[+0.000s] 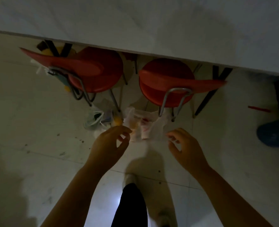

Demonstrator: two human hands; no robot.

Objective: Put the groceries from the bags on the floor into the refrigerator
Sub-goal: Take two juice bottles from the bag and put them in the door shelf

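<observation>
I am bending over the tiled floor [37, 112], and both my arms reach down toward a white plastic bag [149, 128] that lies in front of two red chairs [166, 82], which are pushed under a white table [135, 22]. My left hand [110, 145] is at the left edge of this bag; the thumb and the fingers are curved toward each other with a small gap, and I cannot say for sure if they already pinch the plastic or only come close to it. My right hand [187, 149] is at the right edge, with the fingers curled in the same way, and the fingertips seem to touch the thin plastic there, but the picture is dark and a little blurred, so I cannot tell if it really holds it. Inside the bag I see something orange and something red, too unclear to name. Just left of it, near the leg of the left chair, lies a second bag [93, 119], pale green, with a yellow round thing [116, 122] beside it. The refrigerator is not in view. In my judgement the task is at its beginning part: the bags are on the floor with the groceries inside, nothing is in my hands as a separate item, and all the carrying and putting away is left to do.
</observation>
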